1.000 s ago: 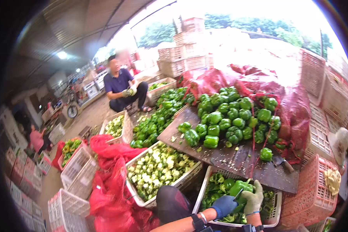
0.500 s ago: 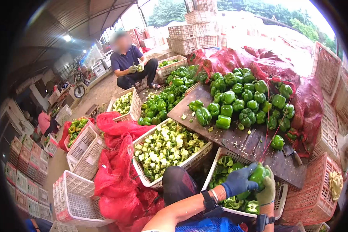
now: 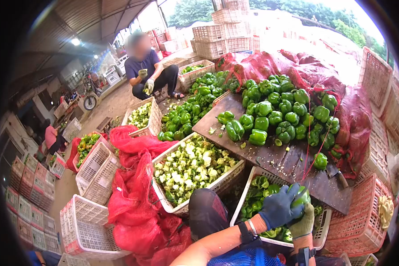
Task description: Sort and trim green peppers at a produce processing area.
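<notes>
A green bell pepper [image 3: 300, 197] is held between my two gloved hands, over a white crate [image 3: 237, 212] of opened green peppers. My left hand [image 3: 277, 208], in a dark blue glove, closes on the pepper from the left. Below and to the right, my right hand [image 3: 303, 223], in a pale green glove, is wrapped round its lower side; its fingers are partly hidden. A wooden board [image 3: 275, 160] beyond the crate bears a heap of whole green peppers [image 3: 275, 116]. A knife [image 3: 337, 174] lies near its right end, beside a single pepper [image 3: 320, 161].
Left of my knee stands a crate [image 3: 164, 203] full of pale pepper cores. Red mesh sacking [image 3: 135, 213] lies beside it, near white crates [image 3: 82, 230]. A co-worker [image 3: 144, 66] sits across the pepper pile. Pink crates [image 3: 357, 221] stand at the right.
My hands have turned the pepper and shifted slightly, the right hand a little lower. The co-worker's hands have moved apart, one lower. The view has shifted a little.
</notes>
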### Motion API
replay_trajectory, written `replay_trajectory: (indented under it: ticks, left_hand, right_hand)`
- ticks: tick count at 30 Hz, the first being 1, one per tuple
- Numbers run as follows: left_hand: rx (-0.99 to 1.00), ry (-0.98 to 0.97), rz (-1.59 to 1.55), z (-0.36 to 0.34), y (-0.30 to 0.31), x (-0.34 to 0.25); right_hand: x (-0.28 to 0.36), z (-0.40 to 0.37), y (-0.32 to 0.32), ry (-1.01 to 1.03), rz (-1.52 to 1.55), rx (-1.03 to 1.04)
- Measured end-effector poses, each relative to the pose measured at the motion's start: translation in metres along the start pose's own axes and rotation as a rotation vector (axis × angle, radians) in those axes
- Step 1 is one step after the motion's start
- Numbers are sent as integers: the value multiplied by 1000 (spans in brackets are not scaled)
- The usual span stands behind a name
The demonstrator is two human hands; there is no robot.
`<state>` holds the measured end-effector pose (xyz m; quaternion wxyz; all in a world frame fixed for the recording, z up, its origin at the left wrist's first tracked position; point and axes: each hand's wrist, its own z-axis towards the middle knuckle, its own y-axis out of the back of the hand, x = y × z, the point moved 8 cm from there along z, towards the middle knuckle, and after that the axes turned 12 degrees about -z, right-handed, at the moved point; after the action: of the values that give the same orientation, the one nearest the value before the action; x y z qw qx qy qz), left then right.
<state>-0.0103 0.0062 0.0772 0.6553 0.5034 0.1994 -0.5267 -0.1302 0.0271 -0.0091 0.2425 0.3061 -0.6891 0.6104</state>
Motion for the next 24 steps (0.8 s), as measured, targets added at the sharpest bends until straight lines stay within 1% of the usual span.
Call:
replay_trajectory:
  ticks: [1,2,4,5,7,8,9,11,12,13,14,15,16,17,19,22,24]
  left_hand:
    - [-184,-85,-37,5,5,14]
    - [-354,-159,-96,7,2,29]
    - [-150,-49,-166,32,10,45]
    - [-49,4,-379,43,-1,68]
    - [5,155,-890,51,-6,66]
    - [15,197,-924,35,-26,70]
    - [-4,184,-918,34,-26,80]
    - [85,24,-384,28,-13,71]
    - [98,-64,-130,22,-7,65]
    - [51,77,-383,17,3,56]
    - [96,120,-475,16,4,49]
    - [181,195,-360,16,2,53]
    - [264,182,-326,19,8,44]
    - [301,155,-316,19,8,41]
    - [230,13,-406,18,10,43]
    - [284,126,-455,19,-2,51]
    - [304,368,-565,21,-11,60]
  right_hand:
    - [3,1,-19,21,-43,14]
    - [11,-5,-24,43,-93,2]
    - [15,-10,-17,20,-191,-68]
    - [13,-9,-17,-6,-219,-90]
    - [16,-3,-16,-29,-261,-120]
    - [20,4,-21,-8,-310,-55]
    - [26,5,-16,45,-311,-111]
    - [26,11,-22,121,-285,-114]
    - [26,17,-22,149,-259,-113]
    - [27,20,-16,167,-232,-109]
    - [26,21,-15,99,-174,-67]
    - [17,25,-5,-1,-84,-9]
    - [9,25,6,-50,-58,-18]
    - [4,23,12,-66,-54,-61]
    - [4,17,13,-183,28,37]
    - [10,17,9,-226,-50,-59]
    - [15,23,8,-231,-146,-117]
